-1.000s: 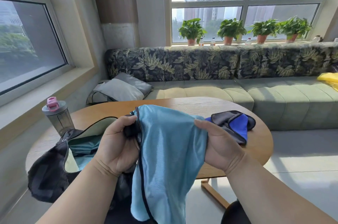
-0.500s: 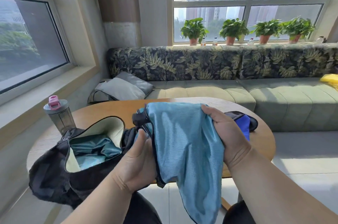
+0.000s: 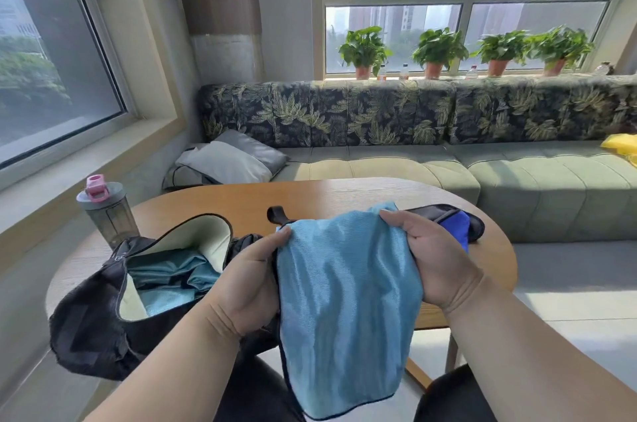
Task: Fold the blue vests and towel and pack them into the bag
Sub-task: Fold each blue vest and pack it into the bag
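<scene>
Clearly the black bag (image 3: 103,311) is lying unzipped at the tabletop's (image 3: 344,194) left near edge, holding one crumpled teal cloth (image 3: 172,278), possibly a vest. Both hands are pinching the light-blue towel's (image 3: 344,301) top corners, left hand (image 3: 248,280) and right hand (image 3: 437,259), above the near edge. One dark-blue vest (image 3: 455,225) is lying half hidden behind the right hand.

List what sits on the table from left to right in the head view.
Water bottle → black bag → left hand → light blue towel → right hand → dark blue vest.
</scene>
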`<state>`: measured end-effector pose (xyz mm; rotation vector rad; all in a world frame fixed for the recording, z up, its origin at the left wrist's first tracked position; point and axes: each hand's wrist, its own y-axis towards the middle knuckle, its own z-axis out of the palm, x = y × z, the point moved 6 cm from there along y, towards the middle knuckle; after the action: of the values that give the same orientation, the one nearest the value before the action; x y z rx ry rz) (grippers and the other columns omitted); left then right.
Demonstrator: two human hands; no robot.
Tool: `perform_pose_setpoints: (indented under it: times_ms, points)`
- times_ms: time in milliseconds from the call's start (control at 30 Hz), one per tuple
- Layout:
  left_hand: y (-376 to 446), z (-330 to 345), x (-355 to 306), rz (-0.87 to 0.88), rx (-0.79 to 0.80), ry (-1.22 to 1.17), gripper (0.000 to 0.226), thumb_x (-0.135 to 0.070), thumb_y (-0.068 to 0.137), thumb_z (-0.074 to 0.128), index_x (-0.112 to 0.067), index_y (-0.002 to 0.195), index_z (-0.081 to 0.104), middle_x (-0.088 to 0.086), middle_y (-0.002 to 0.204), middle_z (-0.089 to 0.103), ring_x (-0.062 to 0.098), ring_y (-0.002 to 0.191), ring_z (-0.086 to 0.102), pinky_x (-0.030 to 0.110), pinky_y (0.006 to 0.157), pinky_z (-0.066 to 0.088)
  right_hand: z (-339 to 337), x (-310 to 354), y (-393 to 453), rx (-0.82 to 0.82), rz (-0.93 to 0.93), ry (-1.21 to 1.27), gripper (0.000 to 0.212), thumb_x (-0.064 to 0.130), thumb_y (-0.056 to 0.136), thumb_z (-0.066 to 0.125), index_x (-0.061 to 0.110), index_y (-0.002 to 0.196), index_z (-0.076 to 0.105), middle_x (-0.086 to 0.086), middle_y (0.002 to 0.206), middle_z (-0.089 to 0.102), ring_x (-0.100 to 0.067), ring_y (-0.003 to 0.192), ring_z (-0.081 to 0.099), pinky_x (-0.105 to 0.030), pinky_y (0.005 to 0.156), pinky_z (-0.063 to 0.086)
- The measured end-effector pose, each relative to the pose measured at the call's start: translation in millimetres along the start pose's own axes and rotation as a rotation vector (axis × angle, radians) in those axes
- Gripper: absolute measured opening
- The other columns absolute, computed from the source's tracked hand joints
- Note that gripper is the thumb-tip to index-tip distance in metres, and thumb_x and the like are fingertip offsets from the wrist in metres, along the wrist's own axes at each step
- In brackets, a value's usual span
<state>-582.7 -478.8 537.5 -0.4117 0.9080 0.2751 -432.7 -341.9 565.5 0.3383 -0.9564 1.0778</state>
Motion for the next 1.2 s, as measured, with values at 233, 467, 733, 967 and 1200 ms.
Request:
perform_pose_setpoints:
  times_ms: [233, 467, 733, 967, 1200]
  points:
    - [-2, -8, 2, -0.066, -0.021, 0.094, 0.042, -0.030, 0.100, 0.058, -0.003, 0.127, 0.074, 0.022, 0.134, 0.068, 0.039, 0.127, 0.064, 0.052, 0.111, 0.047, -1, -4, 6, 0.068, 0.002, 0.023, 0.038, 0.024, 0.096, 0.053, 0.001, 0.114, 0.078, -0.019, 0.121, 0.073, -0.032, 0.108, 0.072, -0.041, 0.094, 0.060]
    - [0, -16, -13, 0.053, -0.094, 0.187, 0.038, -0.024, 0.099, 0.064, 0.003, 0.125, 0.070, 0.026, 0.124, 0.072, 0.039, 0.111, 0.072, 0.052, 0.102, 0.056, -31, 12, 16, -0.098, -0.200, -0.186, 0.019, 0.010, 0.093, 0.066, 0.004, 0.107, 0.078, -0.020, 0.114, 0.075, -0.030, 0.101, 0.072, -0.041, 0.093, 0.058]
    - [9, -22, 0, -0.048, -0.238, 0.254, 0.041, -0.027, 0.098, 0.069, 0.001, 0.128, 0.069, 0.021, 0.119, 0.075, 0.039, 0.114, 0.071, 0.051, 0.098, 0.056, -36, 4, 13, -0.115, -0.140, -0.324, 0.038, 0.022, 0.092, 0.073, -0.007, 0.116, 0.072, -0.021, 0.114, 0.075, -0.029, 0.099, 0.073, -0.037, 0.090, 0.059]
    - [6, -30, -4, -0.115, -0.269, 0.316, 0.039, -0.020, 0.098, 0.069, 0.000, 0.131, 0.067, 0.021, 0.123, 0.074, 0.037, 0.109, 0.072, 0.050, 0.092, 0.058, -41, 3, 9, -0.043, -0.083, -0.466, 0.025, 0.014, 0.096, 0.069, -0.003, 0.113, 0.075, -0.017, 0.111, 0.077, -0.024, 0.096, 0.075, -0.027, 0.078, 0.059]
    - [8, -21, -5, -0.107, -0.244, 0.390, 0.020, -0.014, 0.104, 0.059, -0.001, 0.114, 0.071, 0.018, 0.098, 0.077, 0.028, 0.077, 0.075, 0.038, 0.067, 0.056, -44, 7, 8, -0.001, -0.096, -0.510, 0.021, 0.015, 0.095, 0.070, 0.001, 0.109, 0.076, -0.015, 0.110, 0.078, -0.024, 0.098, 0.075, -0.027, 0.081, 0.059]
